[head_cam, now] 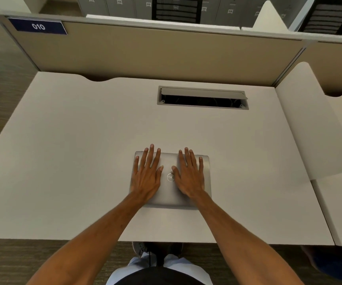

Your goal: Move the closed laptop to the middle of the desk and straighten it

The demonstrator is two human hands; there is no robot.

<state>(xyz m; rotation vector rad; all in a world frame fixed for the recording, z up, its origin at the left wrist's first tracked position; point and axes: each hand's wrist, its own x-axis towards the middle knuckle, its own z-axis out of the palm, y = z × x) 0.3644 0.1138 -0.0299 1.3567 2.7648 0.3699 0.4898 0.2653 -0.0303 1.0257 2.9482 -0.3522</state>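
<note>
A closed silver laptop [170, 193] with a round logo on its lid lies flat on the white desk [73, 161], near the middle of the front half, its edges roughly parallel to the desk's front edge. My left hand [146, 173] rests palm down on the left half of the lid, fingers spread, fingertips reaching the far edge. My right hand [189, 175] lies flat on the right half in the same way. Neither hand curls around the laptop; both press on its top.
An open cable hatch [202, 97] with a grey flap sits in the desk behind the laptop. A beige partition [145, 54] with a blue "010" label [38, 26] borders the back. A white side divider [314, 124] stands at the right. Chairs show beyond the partition.
</note>
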